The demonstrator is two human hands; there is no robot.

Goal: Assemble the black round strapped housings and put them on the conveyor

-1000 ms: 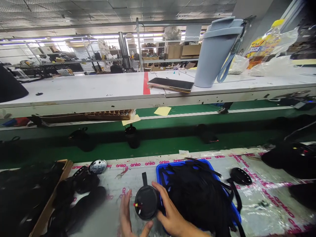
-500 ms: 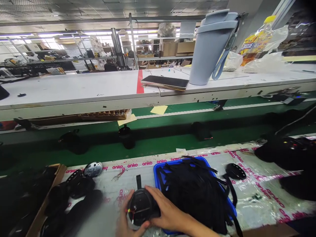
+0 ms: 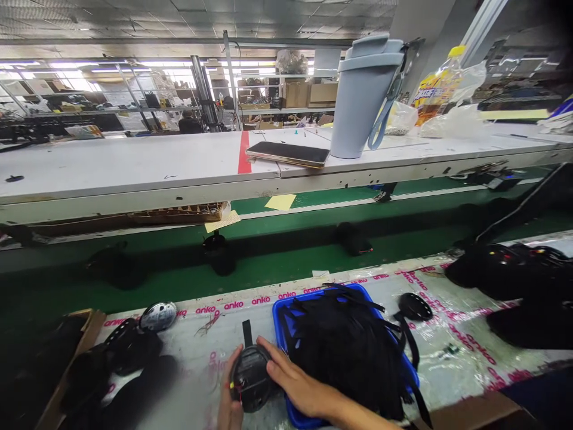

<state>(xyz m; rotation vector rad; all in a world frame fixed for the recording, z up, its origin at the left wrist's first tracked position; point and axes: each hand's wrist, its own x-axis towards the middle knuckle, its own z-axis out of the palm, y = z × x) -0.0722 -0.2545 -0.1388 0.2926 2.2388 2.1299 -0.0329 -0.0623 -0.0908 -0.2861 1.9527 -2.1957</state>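
A round black speaker-like part (image 3: 250,376) with a short black strap and red and yellow wires sits on the plastic-covered bench at the bottom centre. My left hand (image 3: 229,405) cups its lower left side. My right hand (image 3: 295,385) lies over its right edge, fingers curled on it. Right beside it stands a blue tray (image 3: 281,310) heaped with black straps (image 3: 349,346).
More black round parts (image 3: 129,352) and a silver disc (image 3: 157,316) lie left, by a cardboard box (image 3: 67,376). A grille part (image 3: 414,306) and black units (image 3: 505,272) lie right. A green conveyor (image 3: 268,263) runs beyond; a white shelf (image 3: 134,161) holds a phone (image 3: 286,154) and grey tumbler (image 3: 362,95).
Both hands have drawn the black round part slightly nearer and turned it. The view has shifted right and down a little.
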